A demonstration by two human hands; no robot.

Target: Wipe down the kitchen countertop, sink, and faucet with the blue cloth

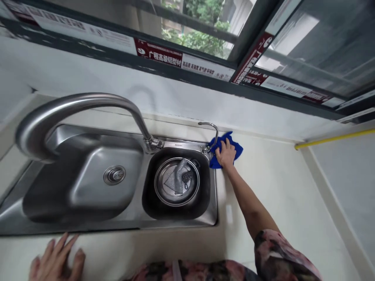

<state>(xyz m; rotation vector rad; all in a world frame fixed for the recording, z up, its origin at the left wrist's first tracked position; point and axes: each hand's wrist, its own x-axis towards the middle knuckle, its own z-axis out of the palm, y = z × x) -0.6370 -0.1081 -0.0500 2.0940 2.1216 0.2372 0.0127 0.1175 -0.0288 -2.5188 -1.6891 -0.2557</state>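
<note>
My right hand point(226, 153) presses down on a blue cloth point(238, 151) at the back right corner of the sink. Part of the cloth lies on the counter, and part reaches the sink's rim by the small thin tap point(216, 134). The fingers bend over the cloth; some of it is hidden under them. My left hand point(58, 259) rests on the counter's front edge, below the large sink basin point(88, 187). Its fingers are spread and it holds nothing.
A large curved faucet point(88, 100) arches over the left basin. In the smaller right basin point(205, 195) sits a round metal strainer point(159, 187) with a grey, crumpled item point(178, 177) inside. Behind the counter point(278, 187) are a white wall and a window frame point(205, 84). A yellow pipe point(334, 139) runs along the right wall.
</note>
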